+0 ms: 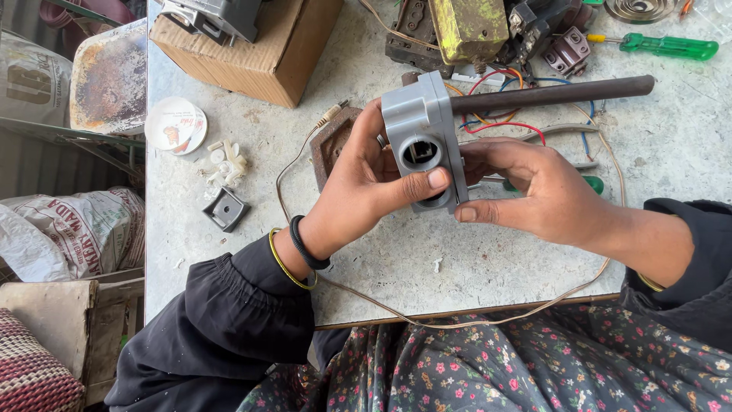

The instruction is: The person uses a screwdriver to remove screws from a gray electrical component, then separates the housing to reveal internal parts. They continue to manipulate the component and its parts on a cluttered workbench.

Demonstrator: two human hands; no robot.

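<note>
Grey plastic housing (424,141) sits up off the worktable (366,252), pinched between both hands at centre. Left hand (364,189) comes in from eight o'clock, thumb closed across the front below the round socket opening; right hand (543,194) closes on the edge from three o'clock, about as near. Its dark rod (550,93) runs out toward two o'clock, and that is the long axis. Round opening faces the person. Green screwdriver (665,46) lies off at one o'clock, well apart.
</note>
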